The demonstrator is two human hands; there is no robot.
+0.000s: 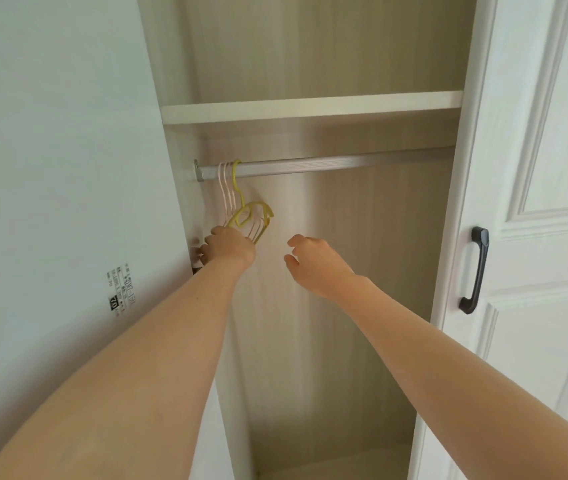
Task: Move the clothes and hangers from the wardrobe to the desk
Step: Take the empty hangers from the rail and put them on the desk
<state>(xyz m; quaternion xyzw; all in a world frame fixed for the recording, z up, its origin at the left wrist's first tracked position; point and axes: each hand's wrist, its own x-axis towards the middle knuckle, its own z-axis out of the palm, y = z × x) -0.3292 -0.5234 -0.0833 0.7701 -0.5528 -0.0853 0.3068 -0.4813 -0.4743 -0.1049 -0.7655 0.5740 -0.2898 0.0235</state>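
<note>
A yellow hanger (248, 215) and several pale pink hangers (226, 195) hang bunched at the left end of the metal rail (327, 165) inside the open wardrobe. My left hand (229, 248) is raised under them and its fingers curl round the hangers' lower parts. My right hand (313, 263) hovers a little to the right, below the rail, fingers loosely curled and holding nothing. No clothes show on the rail.
A white shelf (310, 106) runs just above the rail. The wardrobe's white door (535, 202) stands open at the right with a dark handle (474, 270). A pale wall with a printed label (120, 289) lies at the left. The wardrobe floor (331, 462) is far below.
</note>
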